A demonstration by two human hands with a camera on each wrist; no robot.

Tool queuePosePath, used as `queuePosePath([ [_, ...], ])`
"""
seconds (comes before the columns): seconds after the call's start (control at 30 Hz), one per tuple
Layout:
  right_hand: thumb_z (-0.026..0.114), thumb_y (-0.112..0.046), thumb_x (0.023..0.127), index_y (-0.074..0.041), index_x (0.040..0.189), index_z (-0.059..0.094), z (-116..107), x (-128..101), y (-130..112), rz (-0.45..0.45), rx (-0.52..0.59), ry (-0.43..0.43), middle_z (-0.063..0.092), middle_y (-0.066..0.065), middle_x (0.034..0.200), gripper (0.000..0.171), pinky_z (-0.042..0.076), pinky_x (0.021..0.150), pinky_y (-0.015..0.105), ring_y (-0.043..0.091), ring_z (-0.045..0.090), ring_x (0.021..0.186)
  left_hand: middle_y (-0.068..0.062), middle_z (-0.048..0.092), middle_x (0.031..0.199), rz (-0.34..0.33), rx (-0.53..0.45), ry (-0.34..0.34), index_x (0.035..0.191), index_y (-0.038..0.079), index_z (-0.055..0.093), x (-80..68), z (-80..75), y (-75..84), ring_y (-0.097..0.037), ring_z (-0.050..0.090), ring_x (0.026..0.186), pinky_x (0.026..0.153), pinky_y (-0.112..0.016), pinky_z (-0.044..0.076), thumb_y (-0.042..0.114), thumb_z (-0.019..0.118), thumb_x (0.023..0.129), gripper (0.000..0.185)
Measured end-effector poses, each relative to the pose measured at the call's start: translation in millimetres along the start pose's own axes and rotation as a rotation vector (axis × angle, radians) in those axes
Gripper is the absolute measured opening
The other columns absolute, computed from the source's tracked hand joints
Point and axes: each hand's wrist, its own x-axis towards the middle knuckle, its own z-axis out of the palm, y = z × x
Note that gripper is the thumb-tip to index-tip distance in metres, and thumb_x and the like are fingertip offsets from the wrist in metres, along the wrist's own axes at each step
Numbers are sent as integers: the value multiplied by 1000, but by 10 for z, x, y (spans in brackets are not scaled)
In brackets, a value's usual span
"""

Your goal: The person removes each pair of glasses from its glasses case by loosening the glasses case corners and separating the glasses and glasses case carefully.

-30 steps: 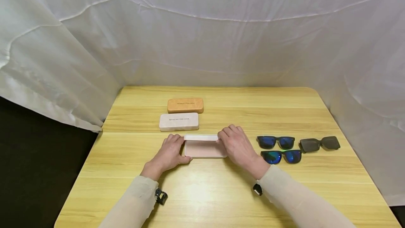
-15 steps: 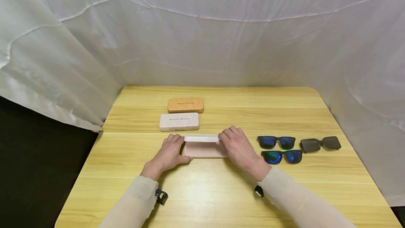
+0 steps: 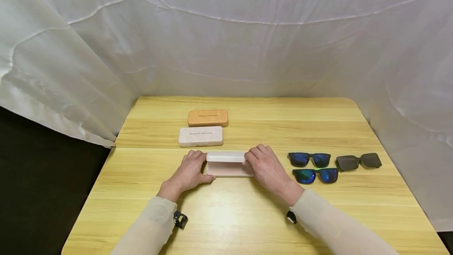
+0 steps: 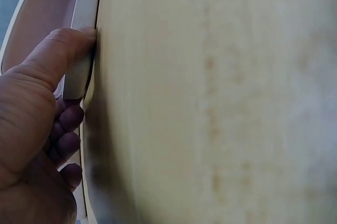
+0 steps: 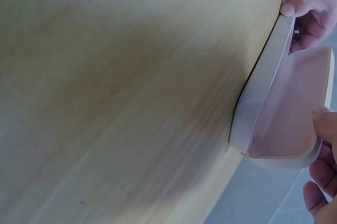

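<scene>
A white glasses case (image 3: 226, 162) with a pink lining lies at the middle of the wooden table (image 3: 247, 215), its lid tilted low over the base. My left hand (image 3: 189, 170) grips the case's left end, thumb on the front edge. My right hand (image 3: 265, 166) holds the lid's right end between thumb and fingers. In the left wrist view the thumb (image 4: 58, 56) presses the rim of the case (image 4: 84, 40). The right wrist view shows the half-open case (image 5: 287, 113), its pink inside bare, with my fingertips (image 5: 321, 182) at the lid.
Three pairs of sunglasses lie to the right: blue-lensed (image 3: 309, 159), green-blue (image 3: 314, 175) and dark grey (image 3: 358, 161). Behind the hands lie a closed white case (image 3: 200, 135) and a tan case (image 3: 207, 117). White cloth (image 3: 226, 42) hangs around the table.
The lid has come down toward the base, so less pink lining shows. My right hand lowered with it; my left hand stayed put.
</scene>
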Motion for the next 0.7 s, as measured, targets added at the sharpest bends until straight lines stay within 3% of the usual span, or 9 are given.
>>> queuePosePath([
  [0.43,79,-18,95,-11,92,66,21,-44,-15,-18,-5,10,69,1,91,15,45,70,32,20,58,84,-10,65,126,5,3,-1,139,1,60,1,-6,-4,-30,51,118,102,-47,42,43,89,82,77],
  [0.7,76,-21,99,-13,92,66,25,-78,-36,-10,1,-33,67,-1,93,14,45,73,33,20,57,86,-10,65,127,-1,-5,-8,142,1,60,-7,-15,7,-29,51,119,103,-46,42,43,88,82,78],
])
